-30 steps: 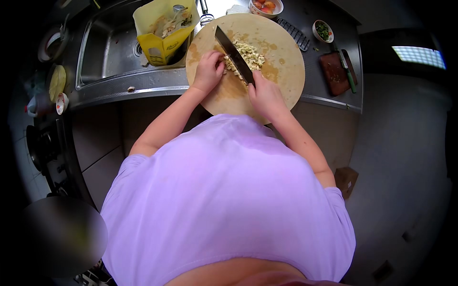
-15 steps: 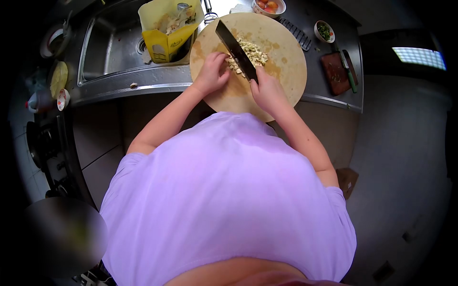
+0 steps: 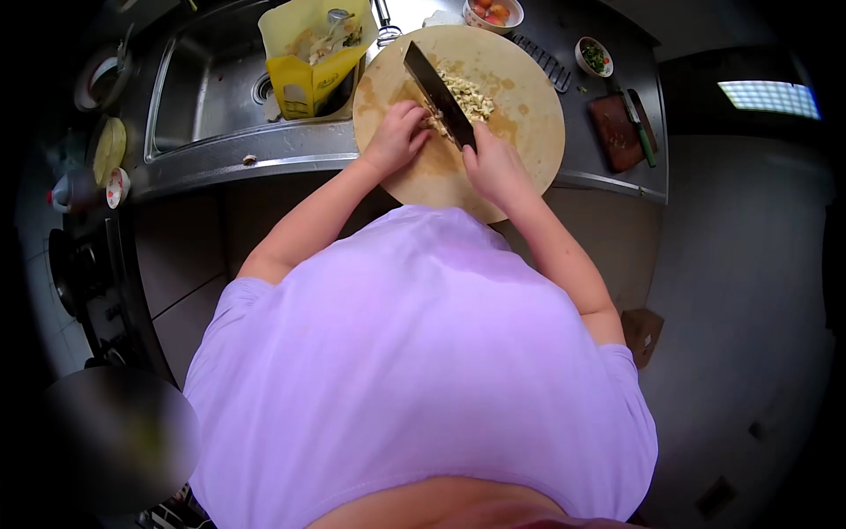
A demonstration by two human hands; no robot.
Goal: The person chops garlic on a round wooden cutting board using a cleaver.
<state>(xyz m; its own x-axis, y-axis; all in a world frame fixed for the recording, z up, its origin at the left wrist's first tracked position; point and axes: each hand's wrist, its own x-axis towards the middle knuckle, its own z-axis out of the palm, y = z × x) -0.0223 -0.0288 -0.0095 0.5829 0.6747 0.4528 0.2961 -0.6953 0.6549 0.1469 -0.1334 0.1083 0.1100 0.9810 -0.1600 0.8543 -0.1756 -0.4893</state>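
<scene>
A round wooden board (image 3: 529, 145) lies on the counter, with pale chopped pieces (image 3: 471, 97) heaped around its middle. My right hand (image 3: 495, 167) is closed round the near end of a wide dark cleaver (image 3: 436, 91), whose blade slants up and left across the pieces. On the blade's left side, my left hand (image 3: 398, 137) rests on the board with bent fingertips at some of the pieces. What lies under those fingertips is too small to make out.
A yellow bag of scraps (image 3: 304, 84) stands beside the steel sink (image 3: 207, 88) at the left. Behind the board is a bowl of reddish items (image 3: 493, 25). To the right are a bowl of greens (image 3: 593, 56), a small brown board (image 3: 614, 132) and a green-handled knife (image 3: 643, 132).
The blade has shifted slightly to the right at its far end. My left fingertips have moved a little, and fewer pieces show left of the blade.
</scene>
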